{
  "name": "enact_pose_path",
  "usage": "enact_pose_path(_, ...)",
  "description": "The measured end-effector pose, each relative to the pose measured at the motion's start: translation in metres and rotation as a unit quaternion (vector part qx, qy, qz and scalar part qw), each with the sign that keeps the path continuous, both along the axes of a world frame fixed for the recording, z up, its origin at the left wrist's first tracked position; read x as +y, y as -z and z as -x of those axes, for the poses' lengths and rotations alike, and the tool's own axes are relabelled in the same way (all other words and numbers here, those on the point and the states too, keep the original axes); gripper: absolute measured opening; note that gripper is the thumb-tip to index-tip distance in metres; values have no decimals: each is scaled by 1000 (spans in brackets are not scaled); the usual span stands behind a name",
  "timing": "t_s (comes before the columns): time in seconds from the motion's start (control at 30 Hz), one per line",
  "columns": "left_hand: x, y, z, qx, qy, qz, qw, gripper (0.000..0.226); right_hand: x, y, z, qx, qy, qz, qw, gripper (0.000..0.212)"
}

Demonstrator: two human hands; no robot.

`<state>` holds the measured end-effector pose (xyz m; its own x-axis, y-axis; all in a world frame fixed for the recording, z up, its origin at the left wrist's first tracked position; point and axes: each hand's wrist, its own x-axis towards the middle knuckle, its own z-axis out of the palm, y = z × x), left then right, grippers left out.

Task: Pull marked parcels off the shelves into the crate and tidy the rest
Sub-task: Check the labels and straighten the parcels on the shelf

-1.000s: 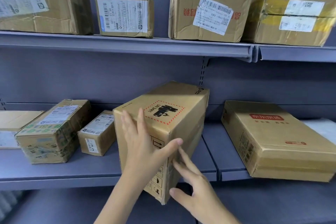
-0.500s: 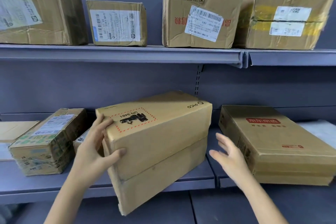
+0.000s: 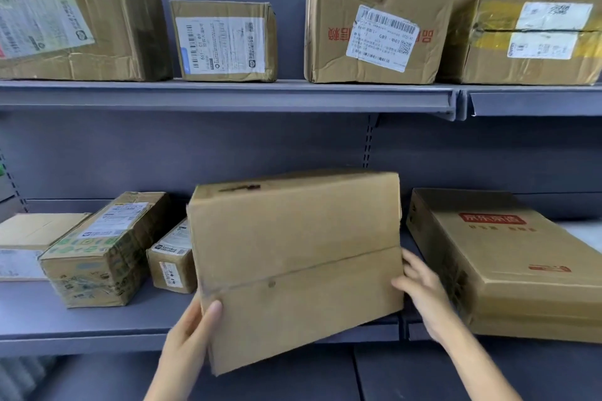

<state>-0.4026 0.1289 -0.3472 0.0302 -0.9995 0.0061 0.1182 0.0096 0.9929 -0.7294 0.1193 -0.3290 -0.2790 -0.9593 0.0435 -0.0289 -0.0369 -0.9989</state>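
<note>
A large plain cardboard box stands tilted at the front edge of the middle shelf, its lower left corner hanging past the lip. My left hand grips that lower left corner, thumb on the front face. My right hand presses flat against the box's right side. The printed hazard mark now faces up on the top and only its edge shows. No crate is in view.
Left of the box sit a small labelled parcel, a taped green-printed parcel and a flat box. A wide flat box with red print lies right. Four labelled boxes line the upper shelf.
The large box has turned so its long plain side faces me and the hazard mark has rolled to the top. My left hand dropped to the lower corner; my right hand reached its right side.
</note>
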Motion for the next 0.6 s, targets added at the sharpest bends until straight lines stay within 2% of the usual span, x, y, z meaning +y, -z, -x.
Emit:
enact_pose_path(0.07,3,-19,1,22,2,17,1000,32,14,-3,9,-58,25,48,997,51)
enact_pose_path(0.1,3,-26,2,24,2,23,999,27,21,-5,13,-83,32,74,993,50)
enact_pose_path(0.17,0,-34,1,0,5,47,999,32,34,-12,15,-117,28,109,987,48)
enact_pose_path(0.23,2,-45,6,-28,12,76,997,30,43,-16,16,-124,20,125,984,44)
enact_pose_path(0.27,3,-50,8,-22,20,91,995,31,47,-17,17,-119,24,128,984,42)
enact_pose_path(0.3,1,-53,9,-13,35,107,994,43,50,-18,17,-118,31,129,984,39)
enact_pose_path(0.37,-2,-58,10,-4,48,136,989,86,54,-19,18,-128,39,130,982,35)
enact_pose_path(0.4,-3,-58,10,2,46,140,989,98,56,-20,18,-131,40,131,982,34)
enact_pose_path(0.5,-5,-59,12,39,69,148,986,104,60,-28,17,-133,46,139,980,37)
enact_pose_path(0.57,-5,-61,13,35,93,144,985,101,60,-38,17,-107,44,139,983,62)
enact_pose_path(0.6,-6,-61,14,21,92,142,985,95,60,-44,16,-92,38,137,986,62)
